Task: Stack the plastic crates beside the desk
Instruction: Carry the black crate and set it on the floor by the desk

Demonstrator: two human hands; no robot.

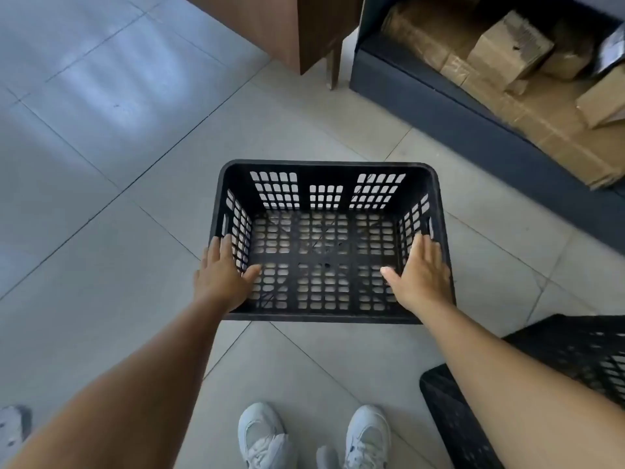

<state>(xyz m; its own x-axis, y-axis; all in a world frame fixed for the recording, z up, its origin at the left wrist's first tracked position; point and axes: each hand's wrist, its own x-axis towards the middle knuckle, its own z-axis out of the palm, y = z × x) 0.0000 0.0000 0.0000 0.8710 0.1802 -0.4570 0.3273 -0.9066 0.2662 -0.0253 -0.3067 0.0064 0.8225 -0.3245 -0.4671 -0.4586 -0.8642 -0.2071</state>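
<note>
A black perforated plastic crate [326,169] is in front of me over the tiled floor, open side up and empty. My left hand [221,270] grips its left rim, fingers outside the wall and thumb inside. My right hand [421,272] grips the right rim the same way. A second black crate [575,346] stands at the lower right, partly hidden behind my right forearm. The wooden desk [270,25] is at the top centre, with one leg showing.
A dark low shelf [439,106] holding cardboard boxes [510,49] runs along the upper right. My white shoes [263,434] are at the bottom. Grey floor tiles [101,130] stretch to the left. A pale object [13,428] pokes in at the lower left edge.
</note>
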